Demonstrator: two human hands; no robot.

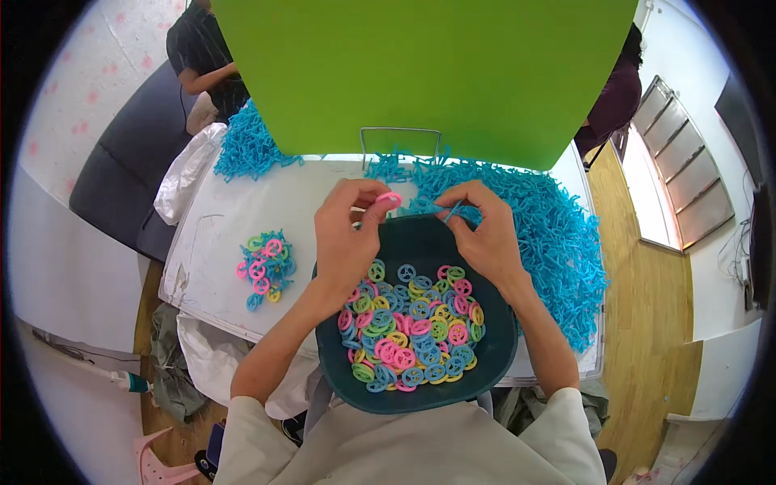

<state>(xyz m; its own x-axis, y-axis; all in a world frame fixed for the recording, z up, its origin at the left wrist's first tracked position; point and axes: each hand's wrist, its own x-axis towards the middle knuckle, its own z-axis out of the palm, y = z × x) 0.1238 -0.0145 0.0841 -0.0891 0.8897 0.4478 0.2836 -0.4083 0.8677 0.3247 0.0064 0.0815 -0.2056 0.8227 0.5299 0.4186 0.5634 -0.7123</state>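
Pinching a pink ring (390,198) in your left hand (343,238) and a blue clip (451,212) in your right hand (485,234), you keep both above the basin (493,356) so drops land among its rings.

Bright, even daylight — no hard shadows. White table (242,210) left of the fingers is near blown out, detail washed. Green board (420,73) beyond the fingertips is saturated and flat, no glare spots. Soft shadow only under the left hand (346,242) and right hand (483,234), falling into the dark basin (493,356) below them. Fisheye distortion strong — table edges and the floorboards far right of the fingers bow outward; black vignette rings the frame. Centre sharp; rim slightly soft.
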